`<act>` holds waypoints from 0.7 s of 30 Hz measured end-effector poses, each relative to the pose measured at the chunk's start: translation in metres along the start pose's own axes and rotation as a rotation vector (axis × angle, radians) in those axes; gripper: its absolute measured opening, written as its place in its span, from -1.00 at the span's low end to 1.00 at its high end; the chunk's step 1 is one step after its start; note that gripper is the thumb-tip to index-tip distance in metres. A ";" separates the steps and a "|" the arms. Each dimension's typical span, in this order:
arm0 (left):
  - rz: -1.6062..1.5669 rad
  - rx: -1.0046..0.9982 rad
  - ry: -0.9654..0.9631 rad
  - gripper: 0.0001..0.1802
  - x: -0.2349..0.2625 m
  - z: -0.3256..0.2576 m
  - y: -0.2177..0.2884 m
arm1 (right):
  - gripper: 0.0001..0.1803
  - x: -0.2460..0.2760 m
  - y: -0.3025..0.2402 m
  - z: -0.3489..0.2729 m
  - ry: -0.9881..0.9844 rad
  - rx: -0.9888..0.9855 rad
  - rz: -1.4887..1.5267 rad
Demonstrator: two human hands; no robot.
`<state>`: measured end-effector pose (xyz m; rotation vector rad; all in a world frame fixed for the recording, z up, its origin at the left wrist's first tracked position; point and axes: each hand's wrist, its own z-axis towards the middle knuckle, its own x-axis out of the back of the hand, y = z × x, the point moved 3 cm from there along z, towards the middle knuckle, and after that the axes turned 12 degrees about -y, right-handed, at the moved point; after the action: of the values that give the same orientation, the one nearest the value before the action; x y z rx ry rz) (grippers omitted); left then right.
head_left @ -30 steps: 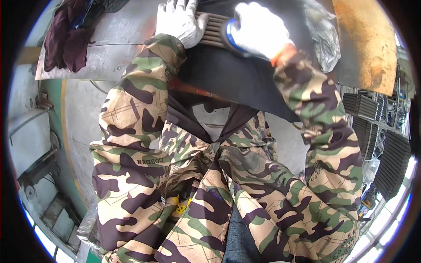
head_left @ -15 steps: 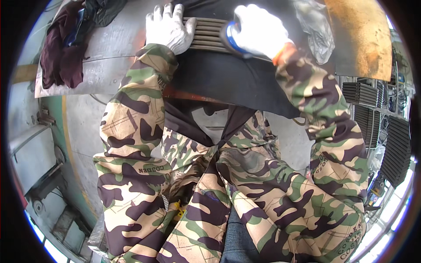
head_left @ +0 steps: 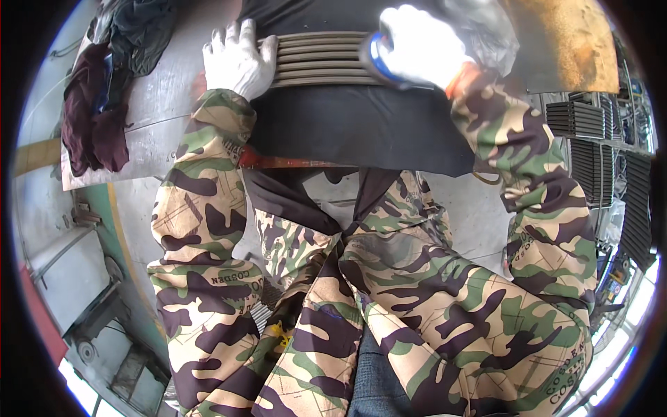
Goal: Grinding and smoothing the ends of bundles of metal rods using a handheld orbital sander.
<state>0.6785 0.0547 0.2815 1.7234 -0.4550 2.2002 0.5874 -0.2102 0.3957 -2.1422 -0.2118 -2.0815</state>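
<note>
A set of parallel grey-brown metal bars (head_left: 323, 59) lies crosswise on a black cloth (head_left: 347, 121) at the far side of my lap. My left hand (head_left: 241, 61), in a white knit glove, rests at the bars' left end with its fingers spread. Toward the right end, my gloved right hand (head_left: 420, 47) is closed over a round, blue-rimmed pad (head_left: 379, 57) with a dark edge. That pad sits against the bars; its underside is hidden, and overexposure hides most of the right fingers.
Dark red and dark grey clothes (head_left: 97, 118) lie on the metal tabletop (head_left: 163, 125) at left. Clear plastic wrap (head_left: 490, 38) and a rusty sheet (head_left: 566, 42) are at far right. Stacked ribbed dark parts (head_left: 590, 163) stand on racks beyond my right arm.
My hands are farther apart, with more of the bars showing between them. The left hand appears farther left, the right hand and pad slightly farther right. The whole view has shifted a little.
</note>
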 end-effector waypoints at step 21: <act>-0.049 -0.091 0.014 -0.41 0.014 0.001 0.006 | -0.75 0.001 0.031 -0.001 0.034 0.011 0.022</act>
<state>0.6739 0.0494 0.2953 1.6542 -0.4956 2.1221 0.5928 -0.2408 0.3970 -2.0909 -0.1944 -2.0980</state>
